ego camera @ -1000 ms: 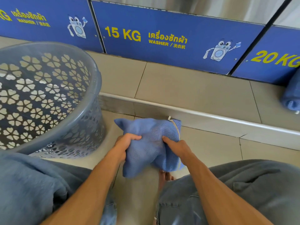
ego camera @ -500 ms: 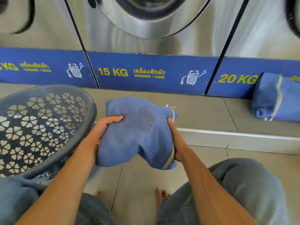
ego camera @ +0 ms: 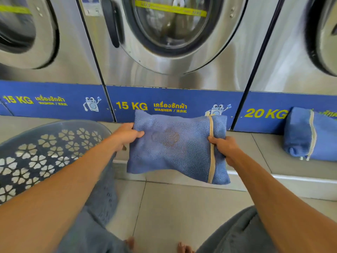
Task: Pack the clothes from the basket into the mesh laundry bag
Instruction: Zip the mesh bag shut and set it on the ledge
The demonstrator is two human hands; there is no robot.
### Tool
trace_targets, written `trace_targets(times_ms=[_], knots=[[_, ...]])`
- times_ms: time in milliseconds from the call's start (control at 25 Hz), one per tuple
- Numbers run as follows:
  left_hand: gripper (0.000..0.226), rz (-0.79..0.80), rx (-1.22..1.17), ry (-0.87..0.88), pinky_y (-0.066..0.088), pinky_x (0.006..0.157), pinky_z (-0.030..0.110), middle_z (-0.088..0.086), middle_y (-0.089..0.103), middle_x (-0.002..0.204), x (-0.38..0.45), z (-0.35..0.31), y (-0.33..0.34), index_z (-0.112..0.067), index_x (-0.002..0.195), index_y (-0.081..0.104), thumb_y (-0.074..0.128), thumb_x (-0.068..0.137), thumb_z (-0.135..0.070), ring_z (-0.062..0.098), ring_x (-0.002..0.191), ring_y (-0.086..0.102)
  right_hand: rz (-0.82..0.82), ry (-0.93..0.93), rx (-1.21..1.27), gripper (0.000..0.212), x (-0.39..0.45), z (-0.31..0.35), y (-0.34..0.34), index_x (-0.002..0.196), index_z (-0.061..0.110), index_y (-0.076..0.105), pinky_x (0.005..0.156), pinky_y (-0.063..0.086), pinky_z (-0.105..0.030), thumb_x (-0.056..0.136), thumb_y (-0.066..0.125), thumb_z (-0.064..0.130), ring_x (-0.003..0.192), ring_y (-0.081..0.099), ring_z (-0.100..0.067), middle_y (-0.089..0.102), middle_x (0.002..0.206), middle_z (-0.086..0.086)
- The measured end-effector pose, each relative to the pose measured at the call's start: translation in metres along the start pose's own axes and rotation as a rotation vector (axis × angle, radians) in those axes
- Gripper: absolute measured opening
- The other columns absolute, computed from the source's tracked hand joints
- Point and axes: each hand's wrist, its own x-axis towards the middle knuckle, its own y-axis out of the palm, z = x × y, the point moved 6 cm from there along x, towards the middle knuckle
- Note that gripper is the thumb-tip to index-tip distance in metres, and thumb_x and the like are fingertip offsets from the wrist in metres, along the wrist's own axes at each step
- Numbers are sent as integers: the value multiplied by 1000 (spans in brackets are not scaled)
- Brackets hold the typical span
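A stuffed blue mesh laundry bag (ego camera: 175,148) with a cream zipper down its right side hangs in the air over the raised tiled ledge (ego camera: 255,157). My left hand (ego camera: 125,134) pinches its upper left edge. My right hand (ego camera: 224,147) grips its right side by the zipper. Something darker shows faintly through the mesh at the middle. The grey plastic basket (ego camera: 45,154) with flower-shaped cutouts stands at the left beside my left arm; no clothes show inside the part I can see.
A second filled blue mesh bag (ego camera: 310,136) lies on the ledge at the right against the 20 KG washer panel. Steel front-load washers (ego camera: 173,33) line the back. My knees and bare toes are at the bottom on the tiled floor (ego camera: 182,207).
Both hands lifted the bag up and forward from near the floor to above the ledge and stretched it out flat. The view tilted up, bringing the washer doors and the second bag into sight.
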Motion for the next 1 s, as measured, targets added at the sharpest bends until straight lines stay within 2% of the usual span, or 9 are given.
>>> trace_targets(times_ms=[160, 280, 440, 520, 600, 680, 760, 840, 1000], knots=[[19, 63, -115, -74, 50, 83, 48, 2, 69, 115, 43, 9, 31, -25, 113, 62, 60, 95, -20, 26, 101, 63, 13, -33, -83, 22, 50, 11, 0, 100, 7, 67, 74, 54, -38, 86, 71, 24, 87, 65, -27, 68, 100, -10], [17, -4, -144, -62, 53, 87, 47, 5, 71, 115, 91, 15, 52, -22, 110, 65, 60, 94, -19, 28, 107, 66, -73, -54, -132, 33, 100, 3, 5, 102, 0, 68, 84, 54, -46, 85, 72, 27, 92, 64, -33, 69, 94, -12], [13, -76, -169, 34, 53, 93, 44, 6, 71, 117, 155, 9, 75, -18, 106, 67, 60, 94, -16, 26, 104, 66, -81, -22, -145, 27, 163, -19, 10, 95, 9, 68, 89, 54, -51, 85, 71, 34, 89, 65, -31, 71, 95, -9], [23, -147, -153, 84, 51, 98, 46, 8, 69, 121, 183, 6, 84, -19, 116, 65, 60, 93, -16, 27, 106, 65, -115, -27, -154, 25, 189, -22, 12, 95, 11, 66, 89, 53, -51, 85, 71, 33, 90, 64, -32, 70, 98, -11], [52, -252, -58, 101, 47, 104, 41, 10, 64, 132, 200, 5, 92, -26, 142, 47, 60, 92, -19, 29, 117, 61, -220, -66, -208, 31, 210, -23, 12, 109, 8, 60, 89, 53, -52, 84, 69, 25, 96, 63, -35, 66, 107, -13], [74, -272, 165, 212, 36, 111, 38, 9, 49, 148, 203, 5, 118, -29, 155, 25, 61, 91, -28, 29, 135, 47, -374, -147, -414, 49, 218, -24, 19, 129, 10, 49, 97, 47, -52, 84, 63, 22, 115, 55, -36, 55, 127, -14], [85, -207, 440, 413, 20, 118, 47, 11, 24, 162, 194, 7, 160, -35, 157, 11, 60, 88, -46, 29, 150, 20, -420, -353, -627, 56, 207, -23, 45, 139, 23, 40, 106, 37, -53, 87, 56, 37, 133, 40, -33, 41, 147, -12], [92, -111, 618, 465, 5, 118, 60, 6, -6, 167, 185, 22, 197, -46, 153, -8, 50, 85, -66, 29, 154, -6, -344, -518, -814, 60, 192, -33, 77, 145, 38, 29, 111, 26, -55, 89, 44, 55, 145, 23, -29, 22, 159, -7], [87, -101, 833, 526, -7, 114, 67, -1, -32, 161, 190, 49, 213, -49, 147, -26, 18, 81, -83, 29, 150, -26, -227, -475, -1111, 66, 197, -70, 85, 150, 46, 1, 119, 13, -58, 91, 20, 69, 151, -3, -26, -6, 164, 0]])
